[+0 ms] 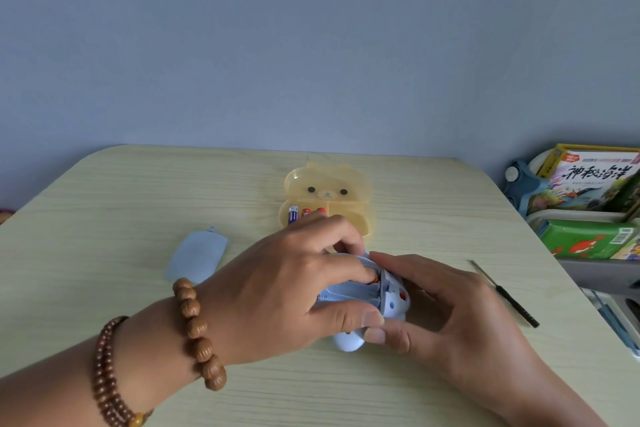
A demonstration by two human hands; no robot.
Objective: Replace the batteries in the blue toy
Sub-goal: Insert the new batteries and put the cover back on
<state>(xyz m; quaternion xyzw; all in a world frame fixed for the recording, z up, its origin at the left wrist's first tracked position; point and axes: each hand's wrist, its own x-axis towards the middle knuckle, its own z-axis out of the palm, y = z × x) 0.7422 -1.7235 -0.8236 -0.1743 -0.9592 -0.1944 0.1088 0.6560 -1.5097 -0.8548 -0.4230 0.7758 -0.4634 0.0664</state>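
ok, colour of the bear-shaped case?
Translucent amber-yellow; the bear-shaped case shows best in the head view.

Left hand (287, 288) and right hand (450, 305) meet, fingers curled.

matt wood-grain table (104, 204), translucent plastic box (360, 180)

Soft, even daylight in a wide-angle frame that is slightly soft throughout.

The light is diffuse, with no hard glare: the pale table (104, 204) is evenly bright and the wall (311, 45) is a flat grey-blue that dims toward the upper corners. Faint, blurred shadows pool under the left hand (277, 291) and right hand (450, 308), shading the blue toy (348, 343) between them. Lens distortion bows the table's far edge and rounds its corners. The books (588, 184) at the right edge are smeared, and fine detail is mushy everywhere.
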